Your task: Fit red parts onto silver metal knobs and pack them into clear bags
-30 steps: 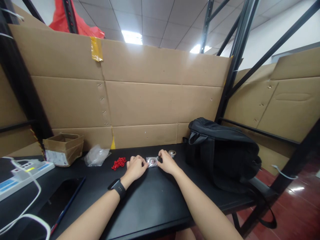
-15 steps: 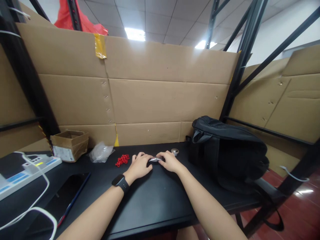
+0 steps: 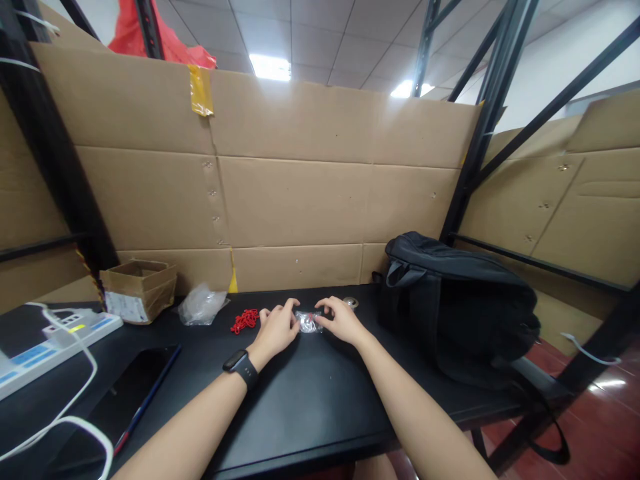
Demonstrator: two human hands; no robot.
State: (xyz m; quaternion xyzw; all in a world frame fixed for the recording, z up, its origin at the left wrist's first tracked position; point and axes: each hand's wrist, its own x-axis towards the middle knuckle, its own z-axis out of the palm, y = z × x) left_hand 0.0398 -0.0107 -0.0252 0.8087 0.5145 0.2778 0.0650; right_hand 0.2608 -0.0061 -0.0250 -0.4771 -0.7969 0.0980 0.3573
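Observation:
A small clear plastic packet with a bit of red in it lies on the black table between my two hands. My left hand is at its left side, fingers curved and apart, with the thumb at or very near the packet's edge. On the other side my right hand is open too, its thumb by the packet's right edge and its index finger raised. Whether either thumb touches the plastic, I cannot tell. Just left of my left hand is a heap of red chain links. A roll of tape sits behind my right hand, partly hidden.
A black backpack fills the right side. To the left are a crumpled plastic bag, an opened cardboard box, a dark tablet or phone, a power strip and white cables. Cardboard panels wall the back.
Both hands have loosened from the packet and their fingers have spread. The packet, which was mostly covered and looked folded, now lies flatter and in plain sight.

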